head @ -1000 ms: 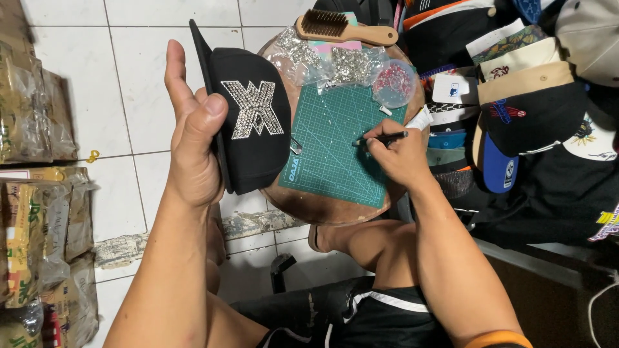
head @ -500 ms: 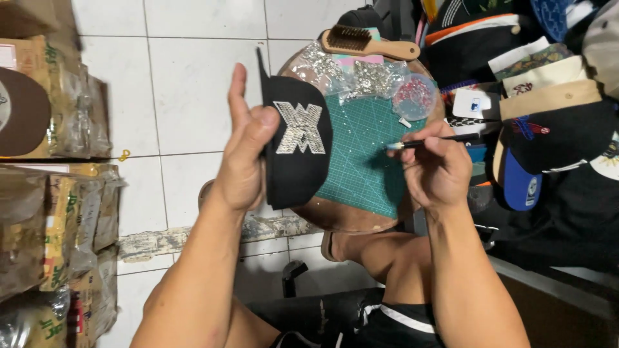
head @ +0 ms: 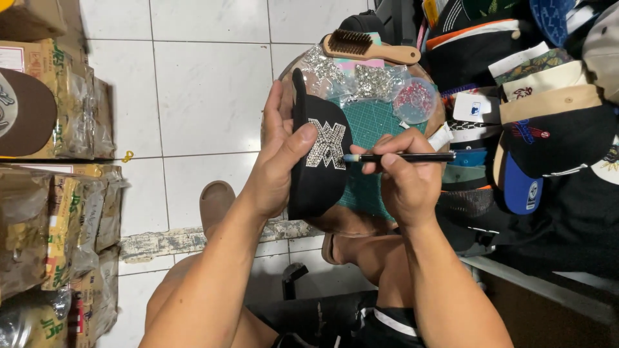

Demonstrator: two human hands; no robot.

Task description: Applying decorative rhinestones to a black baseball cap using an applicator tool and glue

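Both hands are clamped: my left hand [head: 278,161] grips the black cap [head: 320,154], hiding its brim; my right hand [head: 403,177] pinches a pen tool [head: 400,156], covering the green mat [head: 367,129].

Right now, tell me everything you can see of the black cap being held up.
The black cap is a flat-brimmed cloth cap with a sparkling emblem of small silver stones on its front panel. It is held upright on edge above the green cutting mat, its front facing the camera. The left hand grips it, thumb pressed on the front beside the emblem. The right hand holds a black pen-like tool whose pale tip meets the emblem's right edge.
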